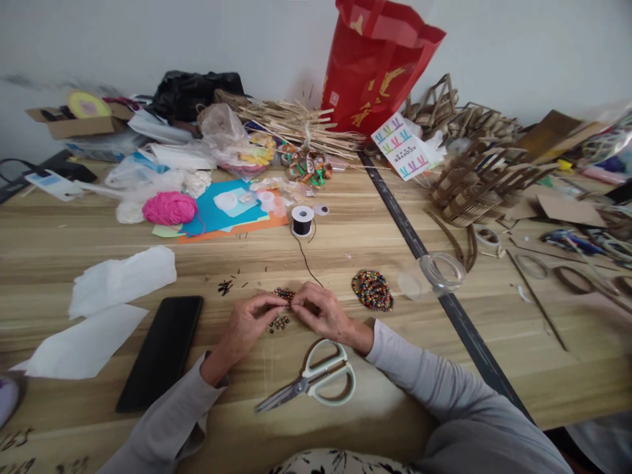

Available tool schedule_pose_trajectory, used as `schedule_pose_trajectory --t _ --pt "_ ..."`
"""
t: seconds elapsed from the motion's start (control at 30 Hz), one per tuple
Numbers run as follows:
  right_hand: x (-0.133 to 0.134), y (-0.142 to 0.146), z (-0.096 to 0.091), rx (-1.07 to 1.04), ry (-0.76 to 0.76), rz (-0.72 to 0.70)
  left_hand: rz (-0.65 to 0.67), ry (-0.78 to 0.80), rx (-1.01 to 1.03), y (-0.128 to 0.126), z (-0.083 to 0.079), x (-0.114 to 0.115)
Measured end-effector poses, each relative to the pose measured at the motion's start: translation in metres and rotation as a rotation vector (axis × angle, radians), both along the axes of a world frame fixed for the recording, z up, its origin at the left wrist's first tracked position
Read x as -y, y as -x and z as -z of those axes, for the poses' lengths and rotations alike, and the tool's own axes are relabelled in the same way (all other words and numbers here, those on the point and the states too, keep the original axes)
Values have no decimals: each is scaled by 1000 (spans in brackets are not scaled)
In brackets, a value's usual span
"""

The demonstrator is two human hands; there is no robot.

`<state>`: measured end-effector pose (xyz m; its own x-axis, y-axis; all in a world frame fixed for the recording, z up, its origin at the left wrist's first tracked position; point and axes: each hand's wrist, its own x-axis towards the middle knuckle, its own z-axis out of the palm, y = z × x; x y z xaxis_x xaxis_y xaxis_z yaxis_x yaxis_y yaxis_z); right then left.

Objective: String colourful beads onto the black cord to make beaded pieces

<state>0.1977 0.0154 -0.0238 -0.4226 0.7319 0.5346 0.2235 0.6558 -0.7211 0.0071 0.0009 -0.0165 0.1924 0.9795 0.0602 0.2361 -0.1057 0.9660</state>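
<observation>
My left hand [249, 324] and my right hand [322, 313] meet in a pinch over a small pile of coloured beads [280, 322]. A thin black cord [305, 259] runs from a white spool [302, 221] down to my right hand, whose fingers are closed on it. What sits between my left thumb and finger is too small to make out. Right of my hands lies a heap of strung multicoloured beads [373, 290]. Short black bits [226, 287] are scattered to the left. Scissors with pale handles [316, 378] lie partly open just below my hands.
A black phone [160, 352] and white paper pieces [123, 280] lie at left. Pink yarn [170, 208] rests by blue sheets [212, 204]. Clear tape [442, 271] sits on a dark strip [402, 220]. A red bag [380, 66] and woven baskets [474, 184] stand behind.
</observation>
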Motion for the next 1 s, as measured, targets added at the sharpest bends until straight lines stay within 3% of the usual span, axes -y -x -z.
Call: schedule_pose_trajectory --t 1.0 --pt "-1 0 1 40 9 -11 15 7 30 -1 0 0"
